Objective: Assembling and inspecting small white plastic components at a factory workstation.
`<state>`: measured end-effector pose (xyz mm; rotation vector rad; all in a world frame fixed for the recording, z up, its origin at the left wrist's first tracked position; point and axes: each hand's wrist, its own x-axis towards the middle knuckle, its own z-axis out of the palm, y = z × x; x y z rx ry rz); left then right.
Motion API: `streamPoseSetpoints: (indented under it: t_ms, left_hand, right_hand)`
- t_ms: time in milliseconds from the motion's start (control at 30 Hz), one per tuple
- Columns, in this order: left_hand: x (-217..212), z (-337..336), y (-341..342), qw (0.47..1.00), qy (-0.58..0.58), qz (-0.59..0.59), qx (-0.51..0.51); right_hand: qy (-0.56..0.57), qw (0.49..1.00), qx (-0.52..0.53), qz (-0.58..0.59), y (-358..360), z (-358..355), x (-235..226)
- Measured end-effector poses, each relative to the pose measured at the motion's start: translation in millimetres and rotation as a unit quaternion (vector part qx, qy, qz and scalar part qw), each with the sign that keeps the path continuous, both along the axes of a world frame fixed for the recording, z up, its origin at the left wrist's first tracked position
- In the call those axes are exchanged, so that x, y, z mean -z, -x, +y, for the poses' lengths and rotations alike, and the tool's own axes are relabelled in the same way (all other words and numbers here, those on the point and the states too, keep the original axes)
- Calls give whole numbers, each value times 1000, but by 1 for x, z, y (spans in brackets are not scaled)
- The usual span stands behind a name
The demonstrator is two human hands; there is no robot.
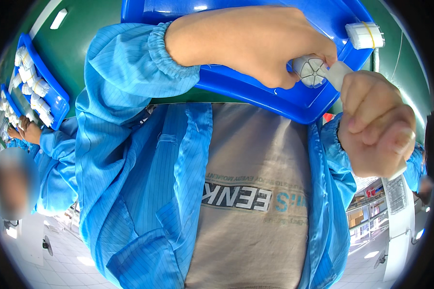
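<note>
My left hand (pixel 255 43) reaches across from the left above a blue tray (pixel 279 101). Its fingers curl round a white cylindrical bundle (pixel 309 71), whose round end shows wedge-shaped segments. Most of the bundle's length is hidden by the hand. At the right, my right hand (pixel 378 120) is closed with its fingers folded in. A whitish translucent strip (pixel 339 75) comes out of it and meets the bundle's end near my left fingertips. How far the strip runs inside the fist is hidden.
A white bundle with a yellow band (pixel 365 35) lies by the tray's right rim. On the green table (pixel 89 17) is a small white piece (pixel 59 19). At left, another blue tray (pixel 58 98) holds several white bundles, near a co-worker's hands (pixel 30 130).
</note>
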<state>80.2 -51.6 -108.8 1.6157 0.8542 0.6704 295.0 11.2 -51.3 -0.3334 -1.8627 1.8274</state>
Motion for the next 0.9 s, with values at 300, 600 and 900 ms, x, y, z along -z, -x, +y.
streamPoseSetpoints:
  t_ms: [300, 600, 900]
  left_hand:
    - [17, -14, -18, 991, -108, -8, -83]
    - [23, -15, -16, 990, -113, -8, -80]
    - [19, -10, -16, 991, -121, 12, -60]
  right_hand:
    - [29, 989, -127, 69, 2, 21, -4]
    - [-36, 999, -28, 23, 8, 5, 6]
    - [-37, 993, -113, 26, 26, 12, -4]
